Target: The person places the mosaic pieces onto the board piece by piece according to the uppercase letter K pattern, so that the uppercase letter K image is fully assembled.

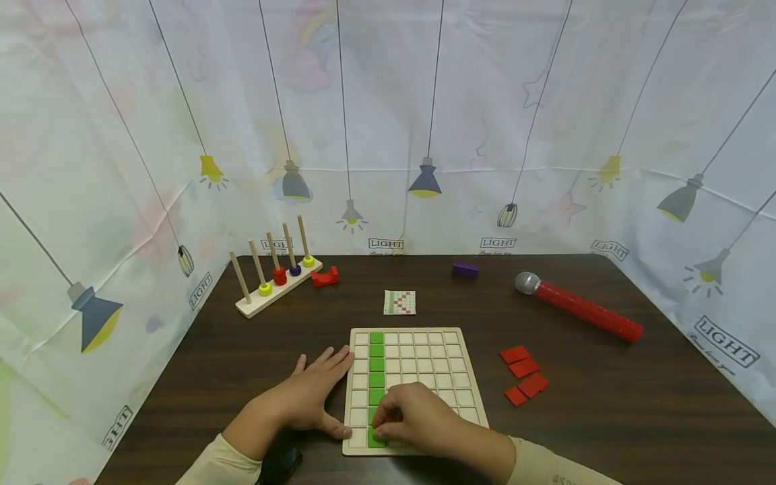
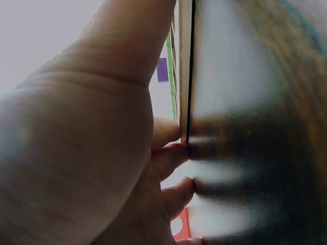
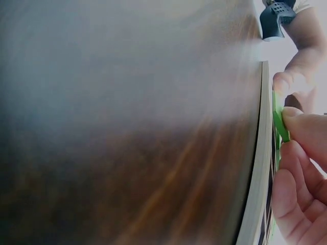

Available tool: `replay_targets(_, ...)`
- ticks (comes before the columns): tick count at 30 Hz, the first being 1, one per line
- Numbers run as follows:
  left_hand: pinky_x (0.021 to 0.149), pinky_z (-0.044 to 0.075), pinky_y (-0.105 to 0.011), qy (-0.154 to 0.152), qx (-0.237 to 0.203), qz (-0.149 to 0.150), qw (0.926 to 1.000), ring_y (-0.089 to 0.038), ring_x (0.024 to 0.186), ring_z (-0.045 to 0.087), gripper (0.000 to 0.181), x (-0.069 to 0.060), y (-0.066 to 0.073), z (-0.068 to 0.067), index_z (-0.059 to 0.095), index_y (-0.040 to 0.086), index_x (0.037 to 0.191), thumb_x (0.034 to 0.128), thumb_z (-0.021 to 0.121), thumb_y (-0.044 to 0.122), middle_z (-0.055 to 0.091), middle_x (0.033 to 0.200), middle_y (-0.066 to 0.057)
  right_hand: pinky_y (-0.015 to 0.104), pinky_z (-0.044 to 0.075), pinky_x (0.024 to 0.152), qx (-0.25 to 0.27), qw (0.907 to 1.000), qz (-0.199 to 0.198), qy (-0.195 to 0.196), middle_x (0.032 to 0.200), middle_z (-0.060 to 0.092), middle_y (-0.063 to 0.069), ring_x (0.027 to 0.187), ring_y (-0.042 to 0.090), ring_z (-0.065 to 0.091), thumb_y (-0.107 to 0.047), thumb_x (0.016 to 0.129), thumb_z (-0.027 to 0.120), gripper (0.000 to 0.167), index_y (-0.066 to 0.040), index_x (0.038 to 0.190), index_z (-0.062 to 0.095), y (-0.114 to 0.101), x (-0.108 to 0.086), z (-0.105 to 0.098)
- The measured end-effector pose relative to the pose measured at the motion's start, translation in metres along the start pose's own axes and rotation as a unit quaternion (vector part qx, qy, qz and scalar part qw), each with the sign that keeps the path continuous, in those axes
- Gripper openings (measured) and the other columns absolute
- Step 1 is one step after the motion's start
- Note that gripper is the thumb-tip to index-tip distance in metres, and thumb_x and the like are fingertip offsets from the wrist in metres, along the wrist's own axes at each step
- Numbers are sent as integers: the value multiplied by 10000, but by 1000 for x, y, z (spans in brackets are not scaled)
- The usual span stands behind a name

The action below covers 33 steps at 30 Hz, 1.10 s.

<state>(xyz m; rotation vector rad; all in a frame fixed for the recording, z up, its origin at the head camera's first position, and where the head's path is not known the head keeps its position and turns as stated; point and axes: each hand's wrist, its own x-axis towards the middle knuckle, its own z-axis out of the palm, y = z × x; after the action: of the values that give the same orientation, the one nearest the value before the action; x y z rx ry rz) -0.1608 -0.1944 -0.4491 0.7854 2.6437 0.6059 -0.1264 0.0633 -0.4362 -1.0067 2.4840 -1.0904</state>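
A pale wooden grid board [image 1: 406, 330] lies flat on the dark table, with a column of green square tiles [image 1: 376, 364] in its second column from the left. My right hand [image 1: 418, 417] is over the lower part of the board and pinches a green tile [image 3: 280, 125] between thumb and finger. In the right wrist view that tile is tilted at the board's surface, at the column's near end. My left hand [image 1: 306, 397] lies spread along the board's left side, its thumb and fingertips touching the edge. My right hand hides some lower cells.
Several red square tiles [image 1: 524, 367] lie right of the board. Beyond it is a small pattern card [image 1: 399, 302]. A peg stand with rings [image 1: 279, 289], a red notched block [image 1: 325, 277], a purple block [image 1: 465, 270] and a red microphone [image 1: 582, 306] stand or lie farther back.
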Motion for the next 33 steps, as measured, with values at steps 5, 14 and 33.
replay_targets(5,1110,27,-740,-20,-94,31,9999,-390,1535,83,1235,-2,3,-2,223,84,1634,720,849,627,141,1691,-107,203,496,644,-144,9999,-34,-5,778,633,-214,726,-42,573,-166,855,843,113,-216,800,758,0,0,0)
replay_targets(14,1115,26,-733,-64,-68,-2,10000,-376,1539,72,1230,-1,3,-2,210,98,1640,730,836,640,124,1695,-92,228,504,708,-123,9999,7,75,805,656,-217,774,-30,589,-183,874,827,68,-210,829,785,2,-4,-13)
replay_targets(33,1119,13,-727,-166,-26,-102,9998,-343,1545,52,1249,2,0,-1,184,128,1648,720,825,664,101,1701,-60,341,533,729,-1242,9732,1228,1494,890,695,-118,822,91,633,-204,902,795,99,-141,975,775,77,-57,-112)
